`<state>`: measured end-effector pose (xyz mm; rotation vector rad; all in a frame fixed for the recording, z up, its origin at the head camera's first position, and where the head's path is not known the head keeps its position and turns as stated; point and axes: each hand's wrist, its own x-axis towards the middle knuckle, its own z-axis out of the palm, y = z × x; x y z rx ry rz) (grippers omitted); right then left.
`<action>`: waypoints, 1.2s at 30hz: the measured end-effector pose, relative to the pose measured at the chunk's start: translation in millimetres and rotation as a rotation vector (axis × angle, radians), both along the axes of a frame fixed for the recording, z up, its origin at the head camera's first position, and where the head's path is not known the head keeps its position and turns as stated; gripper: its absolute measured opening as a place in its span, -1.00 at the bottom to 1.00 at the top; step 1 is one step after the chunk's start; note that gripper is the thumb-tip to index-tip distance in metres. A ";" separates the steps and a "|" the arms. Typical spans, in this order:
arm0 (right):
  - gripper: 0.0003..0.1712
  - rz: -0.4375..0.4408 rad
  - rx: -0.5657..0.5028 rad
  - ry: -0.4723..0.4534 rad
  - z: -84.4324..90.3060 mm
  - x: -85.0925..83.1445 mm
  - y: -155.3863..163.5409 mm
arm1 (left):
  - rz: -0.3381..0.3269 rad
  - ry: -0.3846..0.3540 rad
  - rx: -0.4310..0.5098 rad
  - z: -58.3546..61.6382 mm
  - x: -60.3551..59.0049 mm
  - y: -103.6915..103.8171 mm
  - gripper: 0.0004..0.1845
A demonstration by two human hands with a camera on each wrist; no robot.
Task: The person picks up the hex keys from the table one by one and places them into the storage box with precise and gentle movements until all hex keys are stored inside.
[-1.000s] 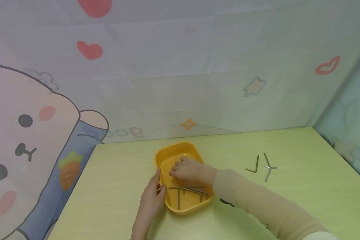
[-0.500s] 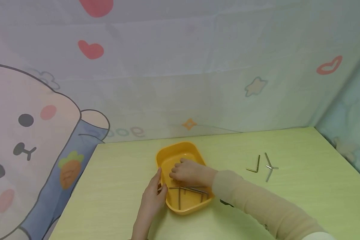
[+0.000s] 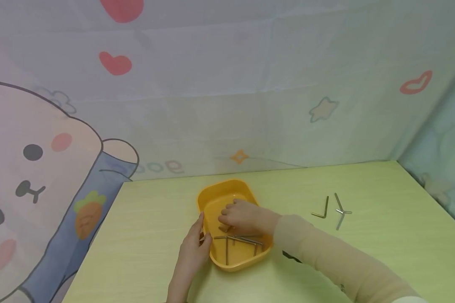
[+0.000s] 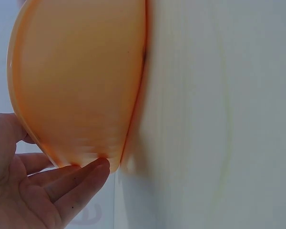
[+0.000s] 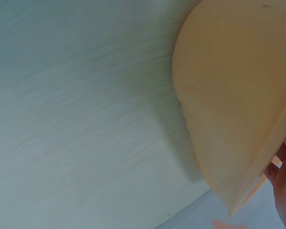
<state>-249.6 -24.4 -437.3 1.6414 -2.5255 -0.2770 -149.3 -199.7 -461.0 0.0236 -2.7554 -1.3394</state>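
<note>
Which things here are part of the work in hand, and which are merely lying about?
In hand:
- orange tray, steadied at its left rim by the left hand
- hex keys in the tray
- right hand, reaching into the tray

Lying about:
- three hex keys on the table, right of the tray
- cartoon backdrop

text: "goo", mirrored, partly readable | on: backdrop cloth (image 3: 159, 167) | elsewhere: none legible
</note>
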 end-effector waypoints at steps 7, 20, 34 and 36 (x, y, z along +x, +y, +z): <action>-0.81 -0.041 -0.002 -0.034 7.1 3.8 6.3 | 0.004 -0.007 -0.005 1.5 1.4 0.4 -0.37; -0.85 -0.086 -0.114 -0.021 11.3 13.1 24.5 | 0.003 0.001 -0.002 4.9 2.7 0.4 -0.37; -0.87 -0.045 -0.252 0.110 7.5 20.9 48.4 | 0.012 -0.001 0.001 3.2 1.5 -0.1 -0.36; -0.82 -0.056 -0.262 0.110 7.7 21.9 52.7 | 0.010 -0.003 0.004 3.1 1.9 0.2 -0.37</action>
